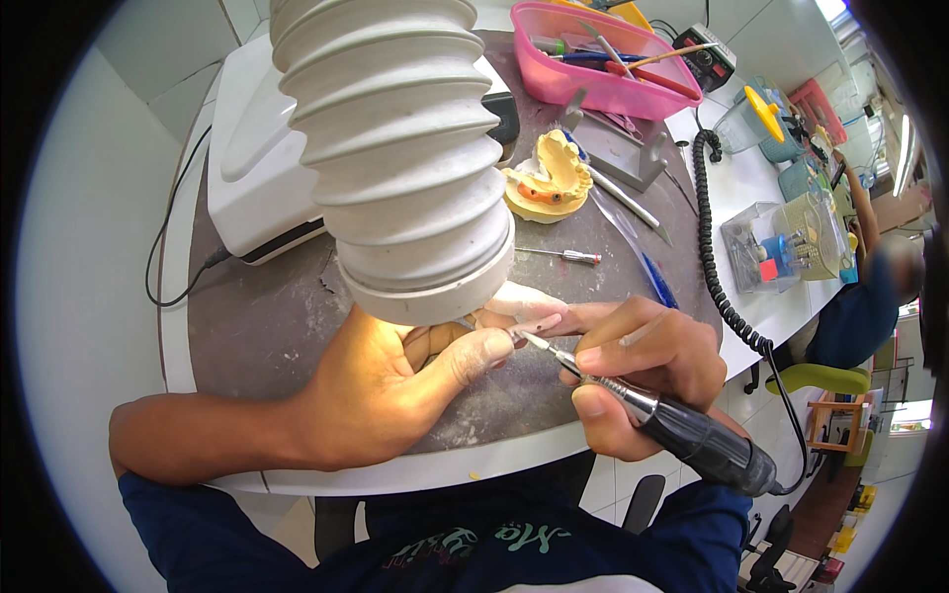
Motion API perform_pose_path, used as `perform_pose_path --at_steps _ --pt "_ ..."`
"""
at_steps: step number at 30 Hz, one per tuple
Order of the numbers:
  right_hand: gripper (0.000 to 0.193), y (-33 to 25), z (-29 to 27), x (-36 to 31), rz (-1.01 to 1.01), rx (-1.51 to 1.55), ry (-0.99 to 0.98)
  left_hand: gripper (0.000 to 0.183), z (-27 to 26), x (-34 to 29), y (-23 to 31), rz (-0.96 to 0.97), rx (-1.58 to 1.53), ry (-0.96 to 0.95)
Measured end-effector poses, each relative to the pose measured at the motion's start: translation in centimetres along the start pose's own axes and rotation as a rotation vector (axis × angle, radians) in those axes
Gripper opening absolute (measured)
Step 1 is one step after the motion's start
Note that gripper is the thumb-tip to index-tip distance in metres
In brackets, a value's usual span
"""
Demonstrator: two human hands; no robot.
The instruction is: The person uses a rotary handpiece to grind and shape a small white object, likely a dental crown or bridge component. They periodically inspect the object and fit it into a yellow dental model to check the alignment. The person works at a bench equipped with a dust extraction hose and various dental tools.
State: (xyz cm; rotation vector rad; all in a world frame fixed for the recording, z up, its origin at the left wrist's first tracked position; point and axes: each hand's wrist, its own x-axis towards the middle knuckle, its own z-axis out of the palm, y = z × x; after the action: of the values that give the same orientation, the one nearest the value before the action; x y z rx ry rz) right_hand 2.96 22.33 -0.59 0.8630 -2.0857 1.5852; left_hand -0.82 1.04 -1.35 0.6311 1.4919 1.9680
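Observation:
My left hand [381,395] is closed in a pinch below the hose mouth, with white dust on the thumb and fingers. A small pale piece shows at its fingertips, too small and too covered to name. In my right hand [652,361] is a black and silver rotary handpiece [704,443], gripped like a pen. Its pointed tip meets the pale piece or stops just beside it; I cannot tell which. Beyond my hands, a yellow dental model [549,183] with a pinkish gum part stands on the table. A small screwdriver [578,257] lies in front of the model.
A thick ribbed hose [395,158] hangs over my left hand. At the left stands a white machine [262,138]. A pink basket [539,74] of tools is at the back. The coiled cord [710,247] runs down the right side. A co-worker [848,331] sits far right.

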Motion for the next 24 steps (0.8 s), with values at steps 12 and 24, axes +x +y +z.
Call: perform_pose_path --at_steps 12,24 --pt "0.025 -0.3 -0.3 -0.2 -0.088 -0.131 0.021 0.043 0.0 0.3 1.8 -0.154 -0.114 0.048" --pt "0.026 -0.5 -0.7 0.4 -0.131 -0.224 -0.052 0.046 -0.4 0.2 1.4 -0.148 -0.119 -0.058"
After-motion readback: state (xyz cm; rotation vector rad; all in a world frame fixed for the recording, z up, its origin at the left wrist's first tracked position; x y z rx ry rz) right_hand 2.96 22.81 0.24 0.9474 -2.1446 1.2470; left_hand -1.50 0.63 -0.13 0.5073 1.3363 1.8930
